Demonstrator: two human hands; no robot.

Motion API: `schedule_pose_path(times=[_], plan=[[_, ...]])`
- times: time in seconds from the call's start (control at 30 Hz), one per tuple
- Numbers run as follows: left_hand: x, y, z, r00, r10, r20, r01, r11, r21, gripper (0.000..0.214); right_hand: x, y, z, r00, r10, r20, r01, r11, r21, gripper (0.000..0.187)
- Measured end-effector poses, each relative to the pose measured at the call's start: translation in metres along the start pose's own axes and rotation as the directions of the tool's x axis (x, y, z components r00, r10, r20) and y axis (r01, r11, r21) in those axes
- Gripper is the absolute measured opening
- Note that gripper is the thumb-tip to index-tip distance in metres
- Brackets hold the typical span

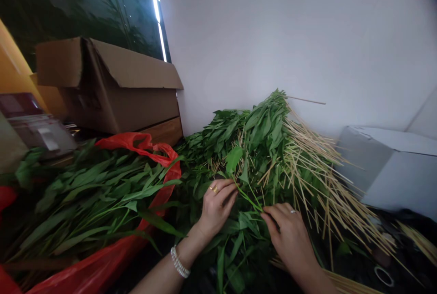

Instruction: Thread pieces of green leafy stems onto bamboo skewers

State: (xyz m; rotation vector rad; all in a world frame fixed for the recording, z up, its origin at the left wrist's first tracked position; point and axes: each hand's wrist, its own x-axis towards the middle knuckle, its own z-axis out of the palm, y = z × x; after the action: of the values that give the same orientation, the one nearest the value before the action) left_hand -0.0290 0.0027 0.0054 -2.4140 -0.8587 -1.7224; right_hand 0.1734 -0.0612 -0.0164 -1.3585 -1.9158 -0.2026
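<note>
Green leafy stem [248, 199] sits between both hands in the head view, low and centre, running diagonally over a big heap. Left hand [215, 207] is closed, fingers curled over the upper end of the stem, pinching it. Gold ring [214, 189] on one finger, pearl bracelet [179, 262] on the wrist. Right hand [290, 239] is half curled, palm down, fingertips at the stem's lower end, touching it or the leaves there; firm grip or not, cannot tell. Thin ring [292, 211] on that hand.

Under and behind the hands: leaf heap [259, 134], with pale wooden sticks [317, 180] fanning out to the right and poking through the leaves. Both hands rest just on top of the heap's front edge.

Left of it, second leaf pile [85, 198] lying on a red plastic bag [126, 141], bag touching the heap side. Behind that, open cardboard box [129, 98] against a white wall [290, 34], wood board [164, 131] beneath its corner. Dark glass panel [85, 7] with a lit strip above the box. White box [392, 166] far right, beside the sticks. Tape roll [384, 276] low right on a dark surface.
</note>
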Motion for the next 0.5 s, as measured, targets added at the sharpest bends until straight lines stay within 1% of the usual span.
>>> schedule_pose_path(times=[0.17,0.33,0.43,0.5], plan=[[0.000,0.001,-0.002,1.000,0.015,-0.005,-0.015,1.000,0.024,0.024,-0.001,0.001,0.002,1.000,-0.005,-0.001,0.005,1.000,-0.004,0.021],[-0.002,-0.001,0.000,1.000,-0.006,0.006,0.006,1.000,0.026,0.023,-0.001,0.002,0.002,1.000,0.010,-0.006,-0.010,1.000,0.007,0.021],[-0.005,-0.007,0.002,1.000,-0.002,0.021,0.000,0.998,0.060,0.022,0.000,0.002,0.001,1.000,0.026,-0.008,-0.026,0.998,0.051,0.022],[-0.007,-0.012,0.003,0.999,0.005,0.052,-0.011,0.994,0.113,0.021,0.000,0.002,0.001,0.999,0.046,-0.008,-0.044,0.994,0.098,0.022]])
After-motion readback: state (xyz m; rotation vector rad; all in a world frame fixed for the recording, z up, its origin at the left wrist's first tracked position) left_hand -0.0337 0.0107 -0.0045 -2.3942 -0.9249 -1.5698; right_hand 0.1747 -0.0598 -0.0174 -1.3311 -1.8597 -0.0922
